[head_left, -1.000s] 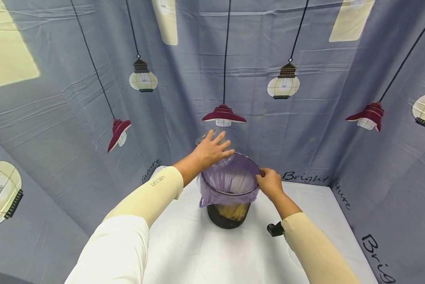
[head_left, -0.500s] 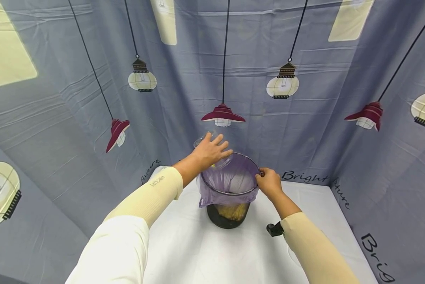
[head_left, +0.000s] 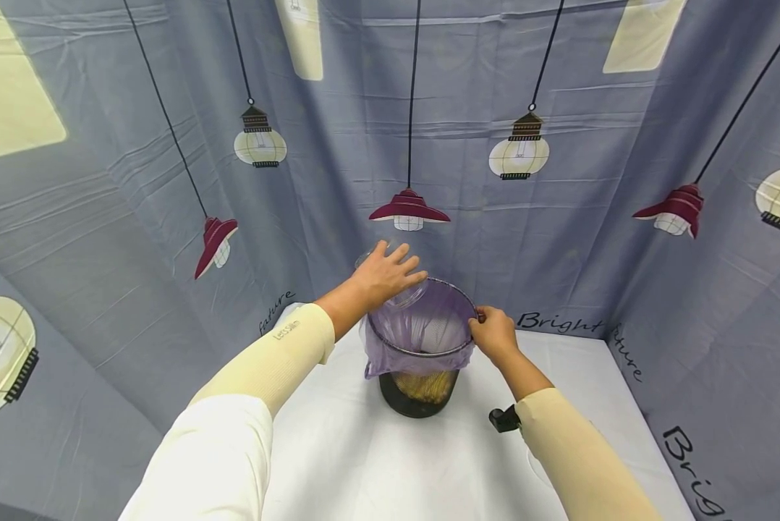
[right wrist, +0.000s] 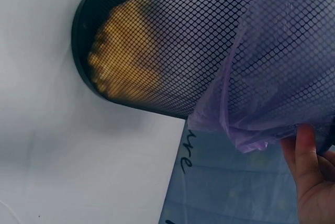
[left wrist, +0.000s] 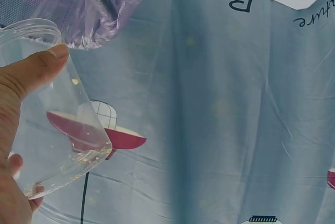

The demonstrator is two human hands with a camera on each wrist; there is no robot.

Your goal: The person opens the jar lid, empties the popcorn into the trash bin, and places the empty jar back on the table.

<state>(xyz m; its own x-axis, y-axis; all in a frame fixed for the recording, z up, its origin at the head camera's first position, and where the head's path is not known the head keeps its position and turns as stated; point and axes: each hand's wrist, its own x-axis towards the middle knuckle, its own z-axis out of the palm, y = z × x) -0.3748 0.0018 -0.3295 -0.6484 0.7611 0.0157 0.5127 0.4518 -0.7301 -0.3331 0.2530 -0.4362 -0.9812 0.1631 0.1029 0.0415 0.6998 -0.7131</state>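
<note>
My left hand (head_left: 385, 278) grips a clear plastic jar (left wrist: 68, 103), tilted with its mouth towards the wastebasket's opening. A few pale crumbs (left wrist: 86, 157) cling inside the jar's bottom; the rest of it looks bare. A black mesh wastebasket (right wrist: 193, 20) stands on the table, lined with a purple plastic bag (head_left: 378, 362) folded over its rim. Low in the basket, seen through the mesh, lies a yellow-golden heap (right wrist: 125, 51) whose kind is unclear. At the basket's right side my right hand (head_left: 494, 335) pinches the rim and bag, thumb on the outside.
White cloth covers the table (head_left: 390, 477). A grey-blue curtain (head_left: 468, 239) printed with lamps hangs close behind the basket and along both sides. A faint clear round edge (head_left: 537, 469) shows beside the right forearm, which partly hides it.
Both hands stay nearly in place, the jar tilted throughout. A small yellow bit seen near the jar's mouth half a second ago no longer shows there.
</note>
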